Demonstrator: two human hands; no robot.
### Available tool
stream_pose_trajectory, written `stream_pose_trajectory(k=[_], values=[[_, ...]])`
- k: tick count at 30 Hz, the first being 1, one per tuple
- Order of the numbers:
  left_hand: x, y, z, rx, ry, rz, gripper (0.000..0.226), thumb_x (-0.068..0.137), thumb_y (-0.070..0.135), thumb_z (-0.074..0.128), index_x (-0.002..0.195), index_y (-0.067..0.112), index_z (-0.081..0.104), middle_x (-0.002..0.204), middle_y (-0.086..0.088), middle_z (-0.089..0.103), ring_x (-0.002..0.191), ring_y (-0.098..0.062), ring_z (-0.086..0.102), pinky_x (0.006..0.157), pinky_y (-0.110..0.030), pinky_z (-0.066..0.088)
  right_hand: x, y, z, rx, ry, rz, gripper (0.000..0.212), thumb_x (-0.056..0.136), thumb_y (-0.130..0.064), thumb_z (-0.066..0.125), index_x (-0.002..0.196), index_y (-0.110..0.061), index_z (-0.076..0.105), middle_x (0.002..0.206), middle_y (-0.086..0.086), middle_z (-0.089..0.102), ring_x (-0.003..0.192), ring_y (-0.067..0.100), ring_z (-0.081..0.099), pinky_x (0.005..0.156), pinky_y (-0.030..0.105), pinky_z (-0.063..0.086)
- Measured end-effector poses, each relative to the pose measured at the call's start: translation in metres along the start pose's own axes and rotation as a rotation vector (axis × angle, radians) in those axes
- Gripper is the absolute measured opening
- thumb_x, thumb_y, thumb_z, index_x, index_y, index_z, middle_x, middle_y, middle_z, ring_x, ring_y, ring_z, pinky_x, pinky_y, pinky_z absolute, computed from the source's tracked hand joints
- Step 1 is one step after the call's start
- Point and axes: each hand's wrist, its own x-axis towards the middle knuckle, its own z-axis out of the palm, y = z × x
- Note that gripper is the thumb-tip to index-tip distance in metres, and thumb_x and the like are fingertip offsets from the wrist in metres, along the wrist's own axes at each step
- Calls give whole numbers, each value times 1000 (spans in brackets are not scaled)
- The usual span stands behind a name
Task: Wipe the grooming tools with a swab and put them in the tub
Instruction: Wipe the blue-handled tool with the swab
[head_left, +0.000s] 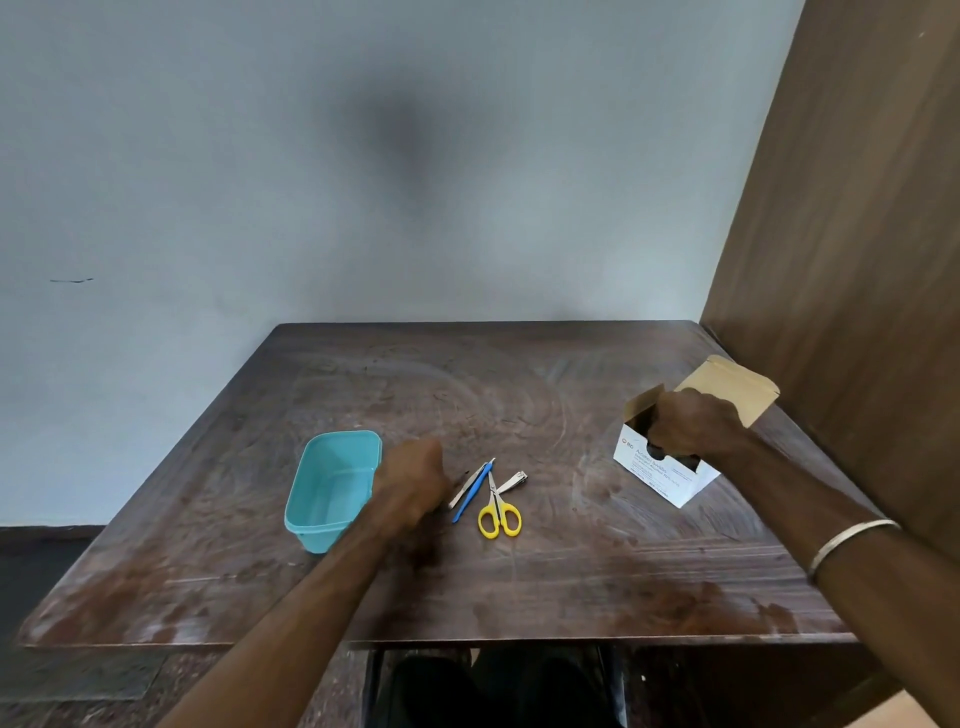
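A turquoise tub (332, 491) stands empty on the brown table (467, 587). Right of it lie a metal nail file (466, 487), a blue-handled tool (471, 493), yellow-handled scissors (497, 512) and a nail clipper (515, 479). My left hand (410, 483) rests curled between the tub and the tools, touching or nearly touching the file's near end; whether it grips anything is hidden. My right hand (693, 423) reaches into the open top of a white swab box (660, 473) at the right, fingers hidden inside.
A wooden panel (852, 234) rises along the table's right side, close behind the box. A grey wall (363, 182) stands behind the table's far edge. My shoes show under the near edge.
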Motion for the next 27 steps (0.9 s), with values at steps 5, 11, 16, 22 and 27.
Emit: stream_pose_trajectory(k=[5, 11, 16, 22, 27], values=[[2, 1, -7, -178, 54, -14, 11, 77, 13, 67, 77, 3, 71, 80, -15, 71, 78, -26, 68, 70, -35, 57, 7, 7, -8, 107, 157, 3, 19, 86, -30, 62, 95, -17, 72, 97, 8, 72, 86, 29, 67, 69, 30, 44], [7, 13, -13, -417, 197, 27, 6, 82, 13, 70, 76, 11, 72, 79, -5, 71, 73, -19, 65, 73, -34, 58, 15, 10, -31, 371, 227, -61, 13, 81, -19, 65, 76, -24, 76, 83, -2, 77, 69, 18, 67, 70, 34, 58], [20, 16, -9, -788, 187, -47, 13, 87, 13, 68, 74, 15, 69, 80, -9, 73, 72, -22, 69, 71, -38, 60, 11, -3, -44, 1028, 59, -44, 8, 85, 0, 68, 88, -5, 74, 83, 13, 74, 57, 23, 69, 53, 29, 59], [31, 21, -7, -1253, 119, -106, 5, 86, 9, 70, 85, 4, 71, 79, -15, 75, 65, -21, 69, 71, -37, 59, 11, -28, -40, 1587, -163, -133, 18, 81, 3, 73, 96, -7, 71, 83, 9, 75, 72, 25, 76, 69, 36, 64], [42, 21, 1, -1333, 102, -66, 13, 85, 13, 74, 88, 1, 72, 81, -18, 75, 68, -24, 70, 76, -41, 60, 17, -48, -27, 1645, -210, -156, 21, 80, 3, 73, 99, -6, 73, 88, 11, 75, 76, 26, 76, 67, 35, 63]])
